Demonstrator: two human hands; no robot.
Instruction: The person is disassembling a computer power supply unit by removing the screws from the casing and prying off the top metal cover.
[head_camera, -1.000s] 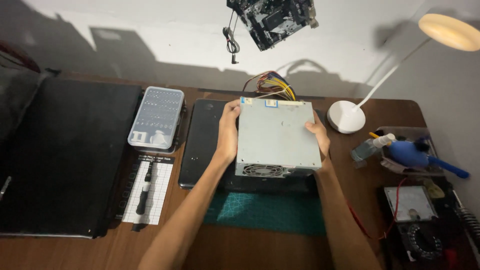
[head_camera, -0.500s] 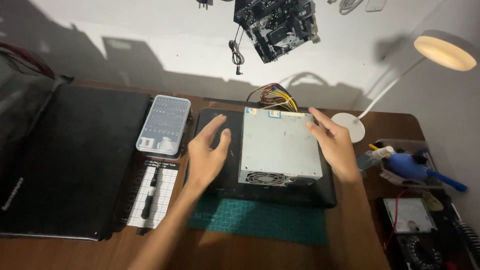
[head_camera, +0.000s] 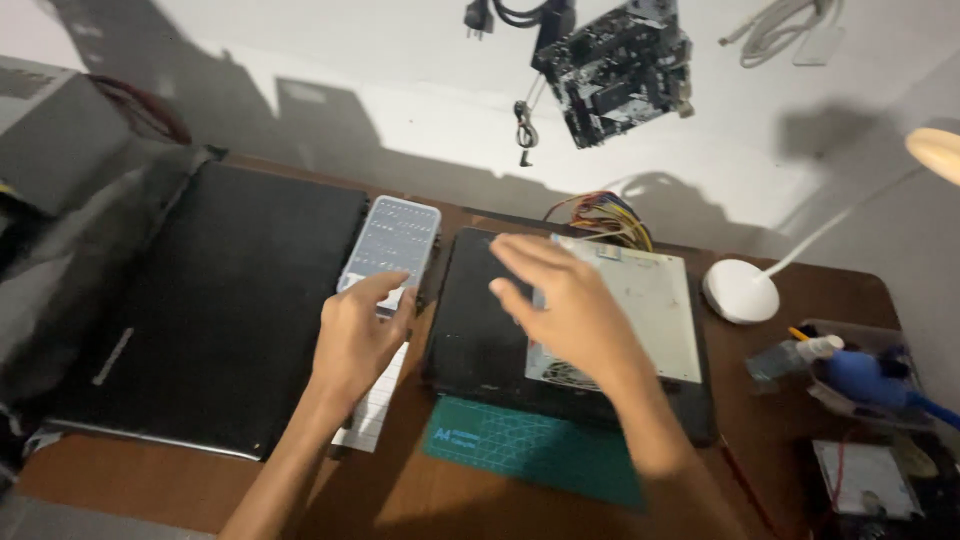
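Hands have left the grey metal power supply box (head_camera: 625, 305); left hand (head_camera: 358, 335), open, now touches the clear plastic bit case (head_camera: 391, 247); right hand (head_camera: 570, 310) hovers open.

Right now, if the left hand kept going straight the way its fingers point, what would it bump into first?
The left hand points up and slightly right, toward the clear grey case of small parts. Its fingertips already seem to reach the case's near edge, so that would come first, though the picture cannot settle actual contact.
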